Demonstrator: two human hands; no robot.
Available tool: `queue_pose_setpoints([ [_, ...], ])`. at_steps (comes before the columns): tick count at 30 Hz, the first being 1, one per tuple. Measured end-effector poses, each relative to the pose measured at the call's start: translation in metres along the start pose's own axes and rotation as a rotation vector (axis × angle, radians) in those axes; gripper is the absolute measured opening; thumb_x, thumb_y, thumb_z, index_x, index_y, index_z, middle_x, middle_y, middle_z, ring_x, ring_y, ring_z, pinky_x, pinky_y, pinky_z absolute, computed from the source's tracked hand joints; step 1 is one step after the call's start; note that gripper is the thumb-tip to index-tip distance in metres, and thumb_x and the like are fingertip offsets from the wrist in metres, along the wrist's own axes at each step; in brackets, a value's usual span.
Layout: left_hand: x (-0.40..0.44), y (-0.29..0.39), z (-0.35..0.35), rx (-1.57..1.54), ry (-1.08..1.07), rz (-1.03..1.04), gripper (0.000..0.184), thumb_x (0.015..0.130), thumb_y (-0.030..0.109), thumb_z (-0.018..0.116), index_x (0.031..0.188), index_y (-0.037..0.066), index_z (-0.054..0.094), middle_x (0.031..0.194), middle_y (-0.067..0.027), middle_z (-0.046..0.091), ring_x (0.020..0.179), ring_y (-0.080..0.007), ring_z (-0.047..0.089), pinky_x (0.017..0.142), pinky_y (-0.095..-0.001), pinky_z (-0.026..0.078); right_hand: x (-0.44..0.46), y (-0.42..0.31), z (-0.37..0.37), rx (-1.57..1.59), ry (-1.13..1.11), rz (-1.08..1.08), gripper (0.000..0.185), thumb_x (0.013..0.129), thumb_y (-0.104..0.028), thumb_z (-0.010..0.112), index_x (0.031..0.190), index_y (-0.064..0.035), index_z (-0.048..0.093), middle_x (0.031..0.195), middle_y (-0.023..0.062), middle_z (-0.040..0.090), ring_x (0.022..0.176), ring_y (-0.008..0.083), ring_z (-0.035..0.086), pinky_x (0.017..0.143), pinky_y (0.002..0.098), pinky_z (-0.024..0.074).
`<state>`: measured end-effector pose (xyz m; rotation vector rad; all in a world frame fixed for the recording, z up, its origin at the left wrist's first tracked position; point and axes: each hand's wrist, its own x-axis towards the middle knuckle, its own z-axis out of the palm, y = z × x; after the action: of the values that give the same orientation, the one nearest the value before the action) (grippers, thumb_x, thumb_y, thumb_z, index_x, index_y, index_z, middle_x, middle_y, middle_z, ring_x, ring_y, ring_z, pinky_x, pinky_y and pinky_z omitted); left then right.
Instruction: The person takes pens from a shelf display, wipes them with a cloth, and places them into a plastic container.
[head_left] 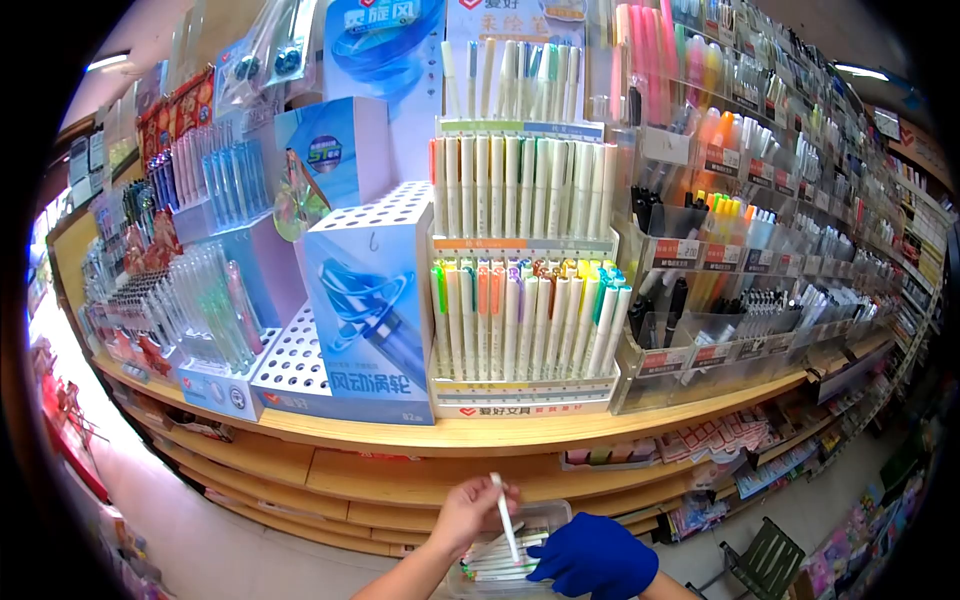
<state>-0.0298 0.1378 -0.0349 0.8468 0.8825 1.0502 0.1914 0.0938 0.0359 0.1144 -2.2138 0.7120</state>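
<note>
My bare left hand pinches a slim white marker pen near its upper end, and the pen slants downward. Under it is a clear plastic bin holding several more white marker pens with coloured bits. In a blue glove, my right hand is over the bin's right side. Its fingers curl toward the lower end of the held pen; whether they grip anything is hidden. Ahead on the shelf stands a tiered display of white marker pens with coloured caps and ends.
A blue pen display box with a holed top stands left of the marker display. Clear racks of pens and highlighters run along the right. The wooden shelf edge juts out above my hands. A dark folding stool sits on the floor at right.
</note>
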Motion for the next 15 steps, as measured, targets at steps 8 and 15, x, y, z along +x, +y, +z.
queue_pose_setpoints([
  [8,-0.025,0.035,0.019,0.976,0.100,0.489,0.030,0.082,0.022,0.062,0.101,-0.001,0.061,0.082,-0.0141,0.064,0.071,-0.0227,0.063,0.065,-0.0307,0.050,-0.024,-0.012,0.011,0.246,0.129,0.495,0.038,0.075,-0.019,0.064,0.102,0.0056,0.055,0.092,0.0151,0.063,0.086,0.0198,0.061,0.075,0.0295,0.0485],
  [15,-0.029,0.214,0.064,1.669,0.613,1.549,0.031,0.061,0.012,0.073,0.090,0.010,0.062,0.112,-0.0134,0.046,0.110,-0.0320,0.041,0.091,-0.0451,0.029,-0.033,-0.016,0.019,0.356,0.144,0.801,0.045,0.074,-0.018,0.064,0.110,0.0050,0.052,0.094,0.0140,0.063,0.084,0.0177,0.062,0.072,0.0258,0.0481],
])
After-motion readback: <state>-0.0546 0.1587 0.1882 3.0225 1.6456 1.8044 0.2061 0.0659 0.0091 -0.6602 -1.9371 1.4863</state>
